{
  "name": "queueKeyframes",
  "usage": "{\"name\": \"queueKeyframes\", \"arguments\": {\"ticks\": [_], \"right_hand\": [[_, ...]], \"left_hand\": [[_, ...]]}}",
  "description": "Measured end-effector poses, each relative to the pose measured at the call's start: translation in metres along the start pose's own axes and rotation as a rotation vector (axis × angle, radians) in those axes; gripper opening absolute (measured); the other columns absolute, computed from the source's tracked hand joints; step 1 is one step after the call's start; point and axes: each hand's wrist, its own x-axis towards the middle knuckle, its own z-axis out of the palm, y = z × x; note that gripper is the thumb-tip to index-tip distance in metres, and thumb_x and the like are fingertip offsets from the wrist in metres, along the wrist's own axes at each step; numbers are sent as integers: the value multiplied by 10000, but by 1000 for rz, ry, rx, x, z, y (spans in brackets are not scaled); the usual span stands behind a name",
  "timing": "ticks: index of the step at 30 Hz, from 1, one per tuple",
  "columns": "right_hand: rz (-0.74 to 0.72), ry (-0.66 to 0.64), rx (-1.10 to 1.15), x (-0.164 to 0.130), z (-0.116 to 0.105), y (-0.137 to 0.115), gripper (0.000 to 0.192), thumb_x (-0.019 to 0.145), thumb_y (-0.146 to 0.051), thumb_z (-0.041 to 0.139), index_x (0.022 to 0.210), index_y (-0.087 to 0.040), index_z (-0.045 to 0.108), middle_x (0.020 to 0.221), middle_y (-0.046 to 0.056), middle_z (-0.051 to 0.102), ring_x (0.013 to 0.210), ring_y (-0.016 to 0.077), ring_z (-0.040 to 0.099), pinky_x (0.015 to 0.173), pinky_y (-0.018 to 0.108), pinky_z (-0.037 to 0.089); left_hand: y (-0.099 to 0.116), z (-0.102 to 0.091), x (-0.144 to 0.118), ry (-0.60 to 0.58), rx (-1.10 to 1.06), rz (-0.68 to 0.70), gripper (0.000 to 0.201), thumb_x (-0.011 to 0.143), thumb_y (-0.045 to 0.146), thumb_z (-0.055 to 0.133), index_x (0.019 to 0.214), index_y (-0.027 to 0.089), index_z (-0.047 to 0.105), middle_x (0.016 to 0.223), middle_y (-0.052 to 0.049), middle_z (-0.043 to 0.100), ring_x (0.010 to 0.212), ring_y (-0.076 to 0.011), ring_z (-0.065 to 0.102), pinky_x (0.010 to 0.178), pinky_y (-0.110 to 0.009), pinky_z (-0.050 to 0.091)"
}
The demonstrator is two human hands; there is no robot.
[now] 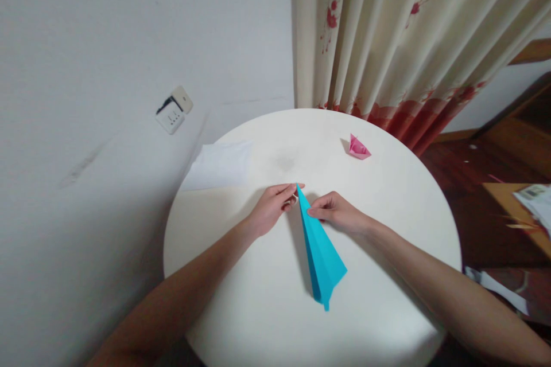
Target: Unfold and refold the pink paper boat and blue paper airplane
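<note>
A blue folded paper airplane points away from me, its narrow nose at the far end and its wide tail toward the table's near edge. My right hand pinches its right side not far from the nose, thumb on top of the paper. At the nose is my left hand, its forefinger stretched out behind the tip and its thumb apart from the paper. Whether the left fingertips press on the tip is hard to see. Beneath both hands lies the round white table.
A small pink paper boat sits at the far right of the table. White paper lies at the left edge, by the wall with a socket. Behind hangs a flowered curtain. A wooden surface with papers stands at right.
</note>
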Motion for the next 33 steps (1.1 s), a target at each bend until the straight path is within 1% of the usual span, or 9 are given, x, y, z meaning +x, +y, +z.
{"name": "queueKeyframes", "arguments": {"ticks": [4,10,19,22,25,27,31,33], "right_hand": [[25,-8,40,1,1,2,474,757,-568,755,611,-137,622,555,-25,486,544,90,371,537,274,257],[37,-32,93,2,2,3,464,738,-558,781,609,-140,627,565,-16,521,547,90,386,535,270,271],[63,-16,46,1,2,0,470,725,-573,785,638,-127,667,569,-5,551,551,94,420,542,267,303],[54,-17,36,0,2,-1,468,728,-567,783,624,-129,654,567,-7,541,558,97,418,545,268,303],[22,-9,41,1,2,1,472,747,-553,765,581,-141,604,540,-31,486,541,87,373,534,267,278],[11,17,42,2,3,2,461,760,-541,752,588,-142,597,536,-43,462,527,80,346,523,265,261],[-2,76,2,3,5,6,449,737,-539,766,614,-133,620,541,-43,472,526,82,365,517,258,270],[-9,98,-12,3,7,7,454,727,-549,770,623,-127,636,548,-39,483,537,85,377,524,256,283]], "left_hand": [[-3,2,0,3,-6,18,374,818,439,749,1026,130,778,771,-35,575,720,-117,479,589,-247,299],[-1,1,-1,48,53,77,287,819,374,733,965,134,789,728,-24,583,681,-112,462,574,-257,282],[0,4,-3,87,109,112,217,818,338,703,878,143,777,692,-13,593,656,-114,478,576,-253,308],[1,5,-4,98,124,112,234,811,358,706,882,147,776,703,-21,610,663,-124,498,583,-254,324],[0,5,-4,98,92,65,323,831,455,684,900,151,772,773,-52,658,715,-148,556,601,-257,351],[0,4,-4,85,111,42,375,840,507,673,898,149,769,795,-64,676,736,-159,575,613,-263,365],[-2,3,-3,65,260,61,359,825,485,698,755,136,749,735,-56,669,705,-156,554,637,-278,372],[-3,3,-4,58,279,76,355,835,474,686,732,139,738,725,-47,663,701,-154,542,645,-281,365]]}}
